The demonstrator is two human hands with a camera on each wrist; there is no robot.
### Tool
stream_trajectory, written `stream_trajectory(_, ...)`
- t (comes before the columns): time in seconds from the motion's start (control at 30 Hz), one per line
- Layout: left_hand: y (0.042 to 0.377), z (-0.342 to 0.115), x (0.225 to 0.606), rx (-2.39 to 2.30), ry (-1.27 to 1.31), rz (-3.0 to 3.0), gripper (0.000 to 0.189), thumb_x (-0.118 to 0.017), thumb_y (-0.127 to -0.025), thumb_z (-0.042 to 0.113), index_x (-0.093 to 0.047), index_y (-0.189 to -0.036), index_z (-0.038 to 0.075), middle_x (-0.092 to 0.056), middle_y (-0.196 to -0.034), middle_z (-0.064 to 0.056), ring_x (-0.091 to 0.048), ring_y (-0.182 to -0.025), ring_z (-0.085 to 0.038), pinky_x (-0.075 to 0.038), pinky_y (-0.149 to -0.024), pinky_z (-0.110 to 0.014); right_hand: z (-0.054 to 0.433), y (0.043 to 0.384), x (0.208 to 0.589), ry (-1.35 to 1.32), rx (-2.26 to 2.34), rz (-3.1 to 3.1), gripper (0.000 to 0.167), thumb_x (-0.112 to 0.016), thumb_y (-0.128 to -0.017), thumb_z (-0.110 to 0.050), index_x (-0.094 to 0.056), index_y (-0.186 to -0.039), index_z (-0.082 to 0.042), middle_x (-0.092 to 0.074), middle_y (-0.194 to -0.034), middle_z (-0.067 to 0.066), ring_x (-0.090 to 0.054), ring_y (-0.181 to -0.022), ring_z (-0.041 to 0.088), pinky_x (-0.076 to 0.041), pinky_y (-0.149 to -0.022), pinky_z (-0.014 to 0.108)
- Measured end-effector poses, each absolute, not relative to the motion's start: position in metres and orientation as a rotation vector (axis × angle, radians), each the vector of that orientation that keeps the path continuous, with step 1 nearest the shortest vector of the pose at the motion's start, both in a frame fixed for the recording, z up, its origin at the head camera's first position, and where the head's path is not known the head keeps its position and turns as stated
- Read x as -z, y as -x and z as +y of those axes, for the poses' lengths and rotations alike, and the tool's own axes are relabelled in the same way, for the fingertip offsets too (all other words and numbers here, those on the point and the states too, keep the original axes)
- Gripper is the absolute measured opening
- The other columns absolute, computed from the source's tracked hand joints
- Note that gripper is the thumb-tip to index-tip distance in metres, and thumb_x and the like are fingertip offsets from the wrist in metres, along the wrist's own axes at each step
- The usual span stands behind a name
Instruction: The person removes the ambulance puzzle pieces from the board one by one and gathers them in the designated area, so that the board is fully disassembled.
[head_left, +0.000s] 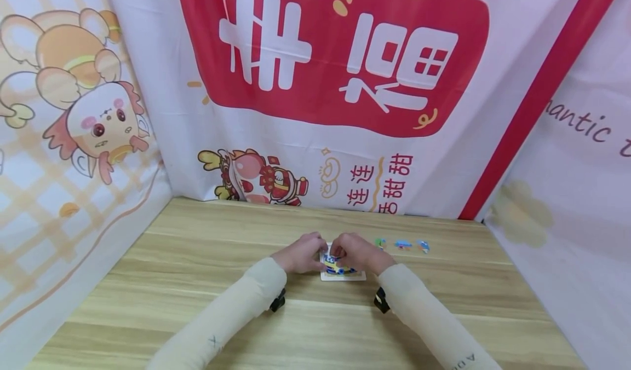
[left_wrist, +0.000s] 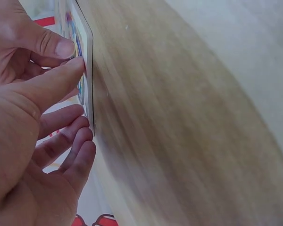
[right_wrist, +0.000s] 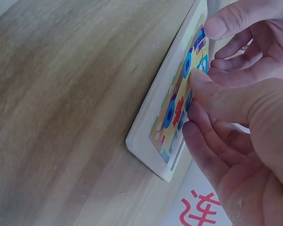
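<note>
A white-framed puzzle board (head_left: 343, 277) with a colourful vehicle picture (right_wrist: 169, 123) lies flat on the wooden table. My left hand (head_left: 304, 253) is at its left side; the thumb touches the board and the other fingers extend along its edge, as the left wrist view shows. My right hand (head_left: 359, 252) bends over the picture from the right. Its thumb (right_wrist: 203, 80) and fingertips touch the picture's surface close together. Whether a piece is between them is hidden. To the right, small loose puzzle pieces (head_left: 402, 244) in blue and green lie apart in a row.
The wooden table (head_left: 315, 334) reaches back to a printed cloth (head_left: 320, 162) hanging behind it. More printed cloth walls stand on the left (head_left: 74, 206) and right (head_left: 557, 211). Dark wrist cameras (head_left: 278, 300) sit below both sleeves.
</note>
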State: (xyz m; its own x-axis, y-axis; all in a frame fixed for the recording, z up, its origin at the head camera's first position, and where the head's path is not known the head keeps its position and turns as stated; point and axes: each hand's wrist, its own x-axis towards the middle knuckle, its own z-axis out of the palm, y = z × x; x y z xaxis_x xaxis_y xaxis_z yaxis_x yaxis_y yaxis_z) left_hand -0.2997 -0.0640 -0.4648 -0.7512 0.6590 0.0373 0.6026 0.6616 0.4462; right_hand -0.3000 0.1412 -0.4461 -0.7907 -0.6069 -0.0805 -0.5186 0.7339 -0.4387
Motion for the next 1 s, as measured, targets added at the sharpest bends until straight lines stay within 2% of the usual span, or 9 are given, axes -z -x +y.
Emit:
stream_trajectory(0.47, 0.296, -0.062, 0.458, -0.662, -0.983, 2.741, 0.043, -0.084, -0.091, 0.02, -0.07, -0.126, -0.002, -0.064, -0.119, -0.013, -0.059, -0.109, -0.023, -0.052, -0.105, -0.044, 0.143, 0.298, 0.448, 0.893, 0.612, 2.762, 0.019, -0.082, -0.089, -0.001, -0.074, -0.105, -0.006, -0.074, -0.099, 0.004, -0.068, -0.092, 0.015, -0.06, -0.085, 0.033)
stream_trajectory(0.77, 0.296, -0.062, 0.462, -0.68, -0.994, 2.737, 0.044, -0.085, -0.09, 0.02, -0.07, -0.126, -0.001, -0.064, -0.12, -0.012, -0.058, -0.11, -0.023, -0.052, -0.106, -0.044, 0.146, 0.298, 0.454, 0.895, 0.722, 2.791, 0.004, -0.072, -0.098, -0.003, -0.074, -0.101, -0.005, -0.074, -0.093, 0.001, -0.065, -0.083, 0.009, -0.059, -0.077, 0.026)
stream_trajectory(1.0, 0.297, -0.063, 0.463, -0.659, -0.995, 2.75, 0.045, -0.085, -0.091, 0.023, -0.07, -0.127, 0.0, -0.064, -0.119, -0.01, -0.059, -0.108, -0.021, -0.053, -0.104, -0.041, 0.148, 0.3, 0.458, 0.865, 0.837, 2.765, 0.006, -0.069, -0.1, -0.002, -0.072, -0.098, -0.007, -0.073, -0.091, 0.002, -0.063, -0.079, 0.009, -0.057, -0.072, 0.023)
